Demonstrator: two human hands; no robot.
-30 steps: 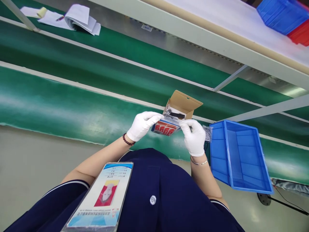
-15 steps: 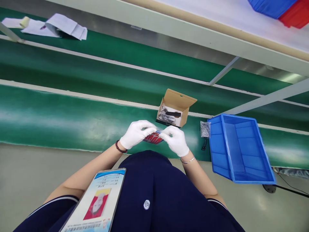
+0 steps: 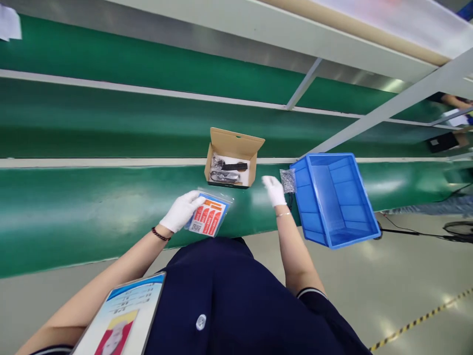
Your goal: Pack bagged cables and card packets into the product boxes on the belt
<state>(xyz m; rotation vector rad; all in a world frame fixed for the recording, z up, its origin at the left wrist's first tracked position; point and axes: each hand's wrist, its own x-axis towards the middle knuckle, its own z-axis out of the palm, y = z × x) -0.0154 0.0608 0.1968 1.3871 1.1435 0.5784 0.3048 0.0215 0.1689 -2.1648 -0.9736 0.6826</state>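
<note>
My left hand (image 3: 181,212), in a white glove, grips the left edge of a clear zip bag (image 3: 209,215). Inside the bag are printed red, white, orange and blue sheets, with a square code at one corner. My right hand (image 3: 274,191), also gloved, is off the bag and reaches forward over the green bench, fingers stretched out and nothing visible in them. Just right of it lies a small silvery plastic packet (image 3: 288,181) against the blue bin. Ahead, between my hands, an open cardboard box (image 3: 236,143) holds a black strip-like part (image 3: 235,166) and bagged items (image 3: 224,176).
A blue plastic bin (image 3: 303,199) stands at the bench edge on the right. White frame bars (image 3: 305,84) and a shelf (image 3: 229,22) cross above the green bench (image 3: 92,207). At far right, another person's arm (image 3: 456,101) shows beside a dark box (image 3: 441,143).
My right hand has let go of the zip bag and moved right, toward the packet. The bag now lies turned face up in my left hand. The view has shifted right.
</note>
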